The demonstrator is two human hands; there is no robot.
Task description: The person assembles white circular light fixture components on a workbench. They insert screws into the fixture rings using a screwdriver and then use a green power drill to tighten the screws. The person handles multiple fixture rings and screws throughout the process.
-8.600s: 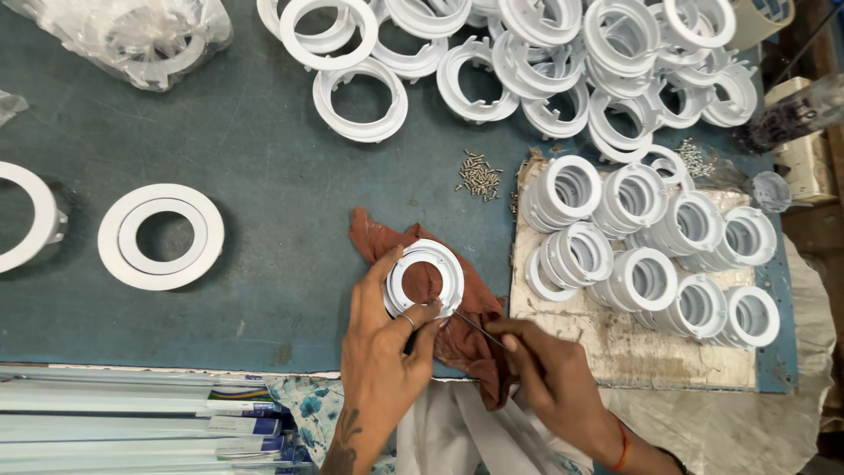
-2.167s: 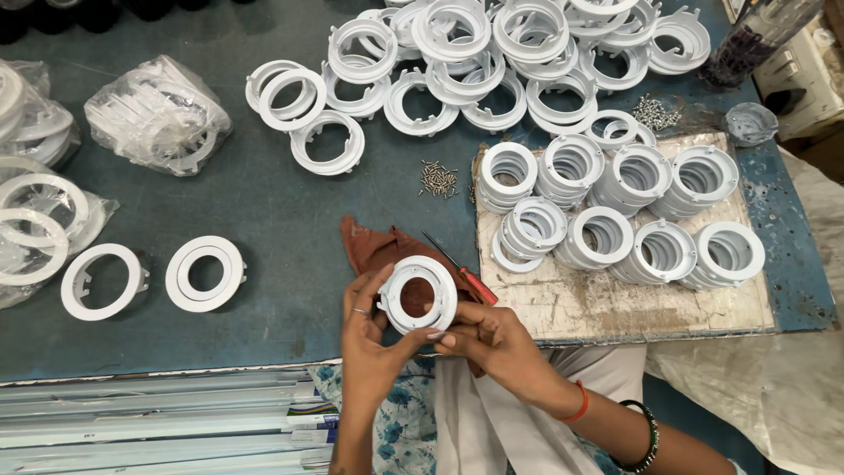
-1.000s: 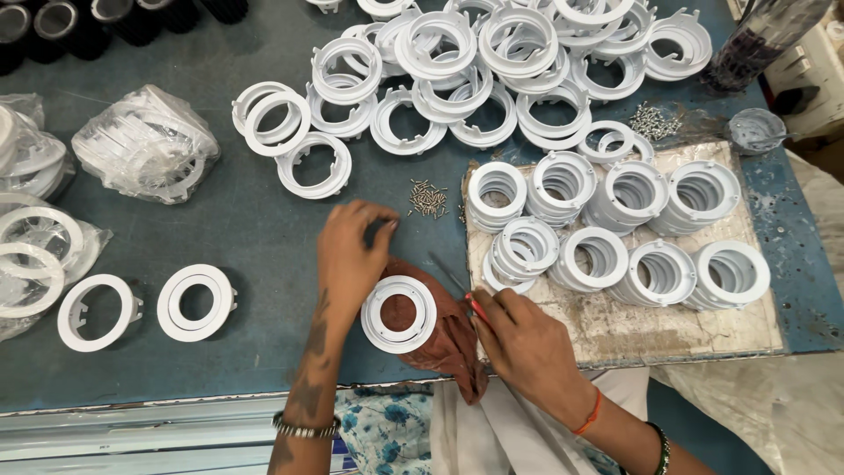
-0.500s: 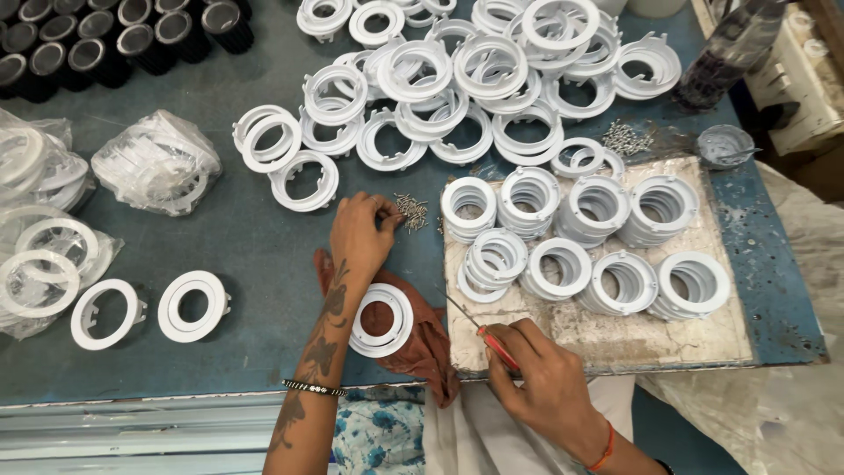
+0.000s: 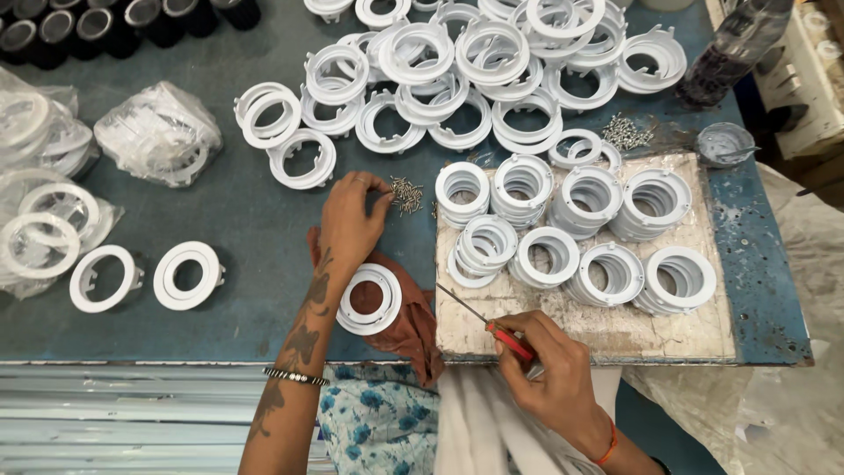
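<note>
Fingertips of my left hand are pinched together at the near edge of a small heap of screws on the blue-grey table, though whether a screw sits between them I cannot tell. Far to the left of that hand lie two flat white rings side by side, with bagged rings beyond them. Just near my left wrist, a white ring rests flat on a rust-coloured cloth at the table's near edge, untouched by either hand. To the right of it, my right hand is closed around a red-handled screwdriver, its thin shaft pointing left and far over the corner of a pale board. That board carries two rows of stacked white rings. Beyond the board, loose ring housings are piled at the far side.
</note>
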